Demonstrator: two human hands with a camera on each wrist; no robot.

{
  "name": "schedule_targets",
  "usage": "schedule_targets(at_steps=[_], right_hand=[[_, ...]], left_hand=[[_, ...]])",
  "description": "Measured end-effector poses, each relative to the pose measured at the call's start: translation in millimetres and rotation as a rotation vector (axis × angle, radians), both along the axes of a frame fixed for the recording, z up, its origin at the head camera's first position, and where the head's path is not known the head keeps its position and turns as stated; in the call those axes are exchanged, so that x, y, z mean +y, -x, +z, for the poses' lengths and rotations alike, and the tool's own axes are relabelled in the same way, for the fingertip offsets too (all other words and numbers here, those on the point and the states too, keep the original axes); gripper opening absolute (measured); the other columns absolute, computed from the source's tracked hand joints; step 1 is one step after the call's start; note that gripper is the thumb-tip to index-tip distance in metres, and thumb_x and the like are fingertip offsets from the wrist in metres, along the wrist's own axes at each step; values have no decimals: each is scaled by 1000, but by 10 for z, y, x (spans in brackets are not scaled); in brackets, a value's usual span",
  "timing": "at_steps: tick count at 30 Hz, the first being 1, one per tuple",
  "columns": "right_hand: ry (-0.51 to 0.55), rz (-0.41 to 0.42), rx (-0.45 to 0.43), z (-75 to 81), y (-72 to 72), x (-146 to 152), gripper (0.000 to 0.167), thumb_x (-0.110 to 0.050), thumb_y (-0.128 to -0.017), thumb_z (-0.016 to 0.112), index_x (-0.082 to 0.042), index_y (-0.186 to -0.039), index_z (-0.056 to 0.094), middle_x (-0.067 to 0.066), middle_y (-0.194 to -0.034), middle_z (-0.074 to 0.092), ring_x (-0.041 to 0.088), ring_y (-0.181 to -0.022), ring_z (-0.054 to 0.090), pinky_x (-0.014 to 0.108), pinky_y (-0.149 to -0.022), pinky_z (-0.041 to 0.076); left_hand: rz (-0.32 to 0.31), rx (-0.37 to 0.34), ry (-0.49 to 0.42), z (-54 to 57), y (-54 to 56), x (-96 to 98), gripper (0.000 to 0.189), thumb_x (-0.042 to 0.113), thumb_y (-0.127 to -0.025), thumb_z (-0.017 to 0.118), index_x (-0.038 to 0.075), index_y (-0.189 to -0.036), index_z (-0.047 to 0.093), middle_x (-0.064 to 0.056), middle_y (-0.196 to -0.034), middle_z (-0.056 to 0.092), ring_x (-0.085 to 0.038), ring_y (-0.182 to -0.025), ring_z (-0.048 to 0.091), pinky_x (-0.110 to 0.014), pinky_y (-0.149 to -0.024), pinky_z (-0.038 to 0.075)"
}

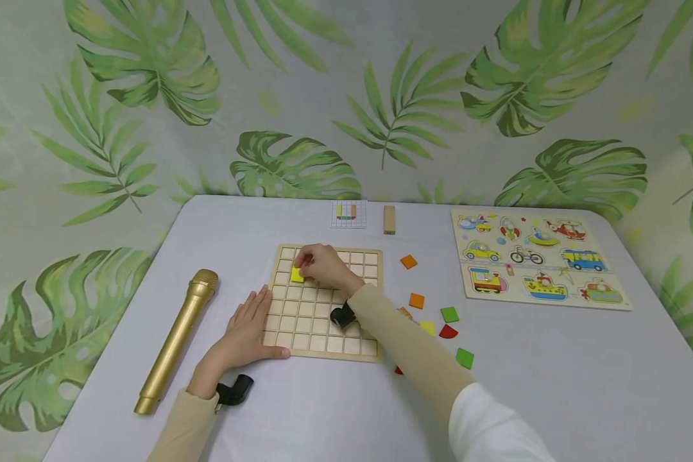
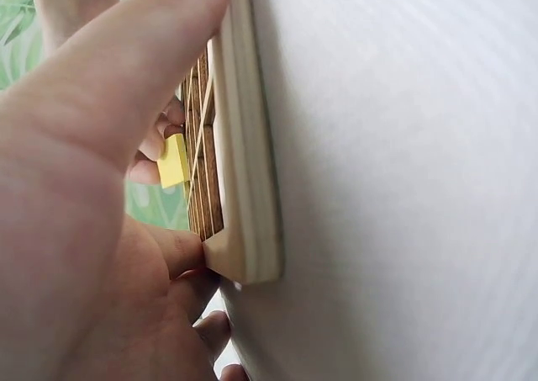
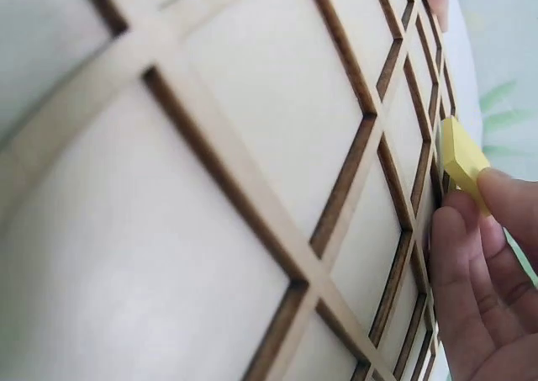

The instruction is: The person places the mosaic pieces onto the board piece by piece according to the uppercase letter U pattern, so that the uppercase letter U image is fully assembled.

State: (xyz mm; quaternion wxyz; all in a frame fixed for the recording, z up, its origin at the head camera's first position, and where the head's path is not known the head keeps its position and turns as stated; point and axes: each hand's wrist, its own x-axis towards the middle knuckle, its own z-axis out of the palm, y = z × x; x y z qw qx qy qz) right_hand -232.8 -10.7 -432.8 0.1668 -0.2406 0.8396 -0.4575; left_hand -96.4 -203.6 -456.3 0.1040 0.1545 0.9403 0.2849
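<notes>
A wooden grid board [image 1: 323,353] with square cells lies on the table in front of me. My right hand [image 1: 325,267] pinches a yellow square tile [image 1: 297,275] between thumb and fingers, close over the cells near the board's upper left. In the right wrist view the yellow tile [image 3: 463,156] is tilted, one corner toward the grid. My left hand [image 1: 248,327] rests along the board's left edge, fingers straight, the thumb at the lower left corner. From the left wrist, the hand [image 2: 76,179] shows with its fingers against the board's side [image 2: 252,145].
Right of the board lie loose orange tiles [image 1: 417,301], green tiles [image 1: 464,358] and a red quarter-round tile [image 1: 448,332]. A pattern card [image 1: 349,222] and a wooden block [image 1: 389,219] are behind it. A gold microphone [image 1: 176,340] lies left, a vehicle puzzle [image 1: 516,255] right.
</notes>
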Motion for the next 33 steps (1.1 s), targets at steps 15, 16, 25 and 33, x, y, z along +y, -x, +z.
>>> schedule_targets(at_steps=[15, 16, 25, 33], right_hand=[[-156, 24, 154, -46, -27, -74, 11, 5, -83, 66, -6, -85, 68, 3, -78, 62, 13, -71, 53, 22, -68, 43], [-142, 26, 147, -46, -29, -65, 10, 5, -83, 66, -5, -85, 68, 3, -79, 62, 13, -72, 54, 23, -69, 43], [69, 19, -41, -50, 40, 194, 11, -1, -88, 64, -1, -98, 67, 5, -90, 63, 17, -78, 57, 25, -69, 48], [215, 4, -191, 28, 115, 649, 18, -1, -91, 62, 10, -106, 63, 11, -91, 60, 25, -82, 61, 33, -76, 54]], left_hand=[[-2, -2, -20, -5, -4, -15, 122, 53, -71, 79, -11, -148, 9, -25, -156, 4, -43, -142, -2, -59, -110, 2], [-3, -1, -22, -8, -4, -16, 122, 53, -71, 79, -11, -148, 9, -25, -156, 4, -43, -141, -1, -59, -110, 2], [-3, 3, -22, -18, -9, -8, 122, 53, -71, 79, -11, -148, 9, -25, -156, 4, -44, -141, -1, -60, -110, 2], [4, -3, -10, 0, -9, -3, 123, 53, -70, 79, -11, -148, 8, -25, -156, 3, -43, -142, -2, -59, -110, 2]])
